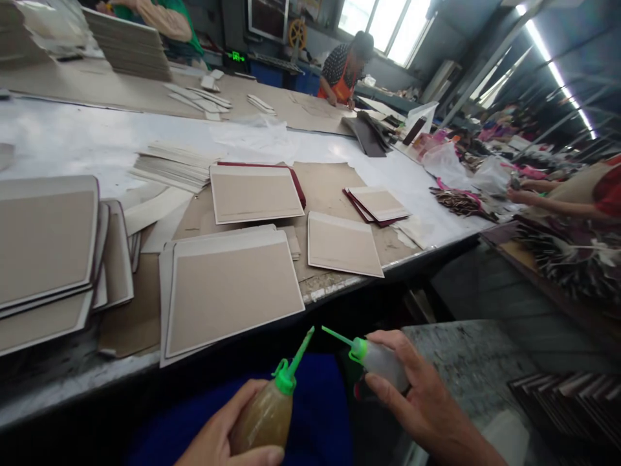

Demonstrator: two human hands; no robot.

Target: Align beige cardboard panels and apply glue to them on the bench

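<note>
My left hand (220,430) is wrapped round a squeeze bottle of brownish glue (264,414) with a green nozzle pointing up and right. My right hand (420,395) grips a smaller pale squeeze bottle (383,366) whose green nozzle points left, towards the other nozzle tip. The two tips are close but apart. Both hands hang below the near edge of the worktable (339,285), over my blue-clad lap. The nearest thing on the table is a stack of tan cardboard panels with white borders (230,291).
More bordered panels lie on the table: a pile at the left (46,249), one in the middle (255,193), one at the right (342,244) and a small dark-red-backed stack (378,204). A person in an orange apron (347,68) works at the far end. Another person's arm (557,204) reaches in at the right.
</note>
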